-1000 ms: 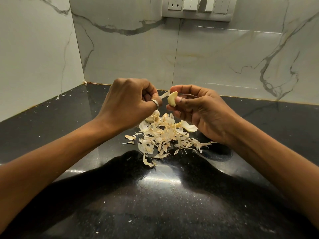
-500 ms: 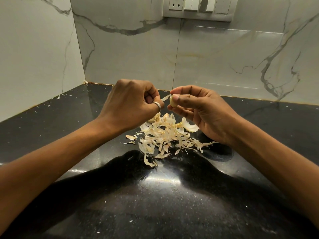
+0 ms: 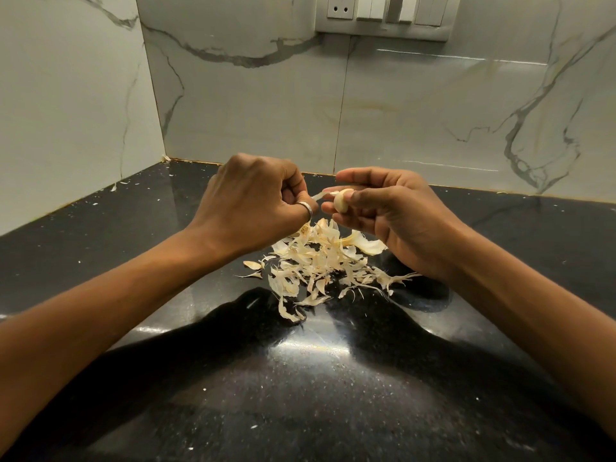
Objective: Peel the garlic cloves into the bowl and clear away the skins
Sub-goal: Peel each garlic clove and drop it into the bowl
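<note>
The right hand (image 3: pixel 393 215) fingers (image 3: pixel 363 195) are clamping a part-peeled garlic clove (image 3: pixel 340 203). The left hand (image 3: pixel 253 198) is pinching its skin strip (image 3: pixel 319 195) just beside. Skins (image 3: pixel 316 261) are lying uncleared on the table (image 3: pixel 300 395) below the fingers, and no bowl is showing.

skin strip (image 3: pixel 319 195) pulled longer, clove (image 3: pixel 340 204) more exposed

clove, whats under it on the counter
A pile of skins on the black counter, below the clove, which the right hand pinches. The left hand, pinching a skin strip, covers the pile's back edge, so what lies there is hidden.
</note>
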A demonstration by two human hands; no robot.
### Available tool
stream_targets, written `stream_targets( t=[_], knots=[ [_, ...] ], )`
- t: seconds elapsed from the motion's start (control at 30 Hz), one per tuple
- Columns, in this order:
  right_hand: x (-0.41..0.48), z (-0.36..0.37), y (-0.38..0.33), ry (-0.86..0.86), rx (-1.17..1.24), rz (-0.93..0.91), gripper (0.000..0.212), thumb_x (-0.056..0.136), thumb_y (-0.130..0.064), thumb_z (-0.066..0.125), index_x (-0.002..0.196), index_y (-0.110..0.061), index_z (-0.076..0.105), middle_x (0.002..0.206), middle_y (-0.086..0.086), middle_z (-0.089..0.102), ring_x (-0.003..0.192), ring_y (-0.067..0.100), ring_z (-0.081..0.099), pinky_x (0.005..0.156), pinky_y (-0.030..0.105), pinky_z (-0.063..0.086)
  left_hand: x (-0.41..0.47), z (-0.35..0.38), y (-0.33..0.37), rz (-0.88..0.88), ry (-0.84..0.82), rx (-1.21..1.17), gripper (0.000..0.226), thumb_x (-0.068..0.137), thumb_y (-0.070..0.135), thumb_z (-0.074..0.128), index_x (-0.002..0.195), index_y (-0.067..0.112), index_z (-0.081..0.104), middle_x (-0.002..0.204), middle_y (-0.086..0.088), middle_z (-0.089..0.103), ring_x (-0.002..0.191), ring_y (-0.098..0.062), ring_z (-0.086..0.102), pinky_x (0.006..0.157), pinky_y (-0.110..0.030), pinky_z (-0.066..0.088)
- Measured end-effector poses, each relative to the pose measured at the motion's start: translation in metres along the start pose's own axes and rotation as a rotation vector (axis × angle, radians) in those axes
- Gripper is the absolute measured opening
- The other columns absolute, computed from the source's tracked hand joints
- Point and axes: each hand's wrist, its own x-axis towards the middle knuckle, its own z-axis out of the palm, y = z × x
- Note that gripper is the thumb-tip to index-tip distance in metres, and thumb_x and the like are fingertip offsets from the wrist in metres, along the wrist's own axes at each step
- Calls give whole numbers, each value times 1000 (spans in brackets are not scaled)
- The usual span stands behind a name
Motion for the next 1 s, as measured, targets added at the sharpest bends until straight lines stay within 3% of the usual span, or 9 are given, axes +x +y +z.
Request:
stream_targets(
  t=[0.2,0.33,0.43,0.63,0.83,1.0],
  knots=[
    [1,-1,-3,23,0,-28,36,95,13,51,129,2,57,116,20,72,101,31,74,79,29,62,0,-2,1,-10,-11,41,21,75,44,60,73,25,68,59,13,58,56,-2,55,57,-30,54],
    [2,-1,-3,36,-1,-33,36,95,14,50,129,2,57,114,21,73,100,30,75,77,29,62,-2,-5,3,2,-29,77,25,74,52,48,65,30,57,52,17,48,51,1,46,55,-23,40],
    [1,0,-4,31,-8,-34,37,95,15,49,129,2,57,114,20,73,100,29,75,77,28,62,-3,-5,4,-2,-48,132,22,76,45,51,61,29,55,48,15,44,48,-2,44,57,-22,33],
    [0,-1,-5,-32,110,43,38,95,15,43,130,5,56,118,24,71,104,32,74,84,31,62,-3,-6,6,69,-18,102,20,80,31,57,90,24,73,76,9,69,65,-12,60,63,-32,55],
    [-1,-1,-8,-52,204,106,36,97,9,40,127,4,59,117,22,72,104,29,74,80,29,62,-4,-5,6,95,13,87,24,80,28,49,73,21,71,63,8,61,56,-16,55,57,-29,49],
    [-2,-1,-8,-54,181,109,32,98,6,41,121,1,62,117,20,73,102,26,74,81,28,62,-5,-3,6,129,-3,106,20,82,35,58,70,23,68,58,10,56,52,-12,52,55,-23,43]
  ],
)
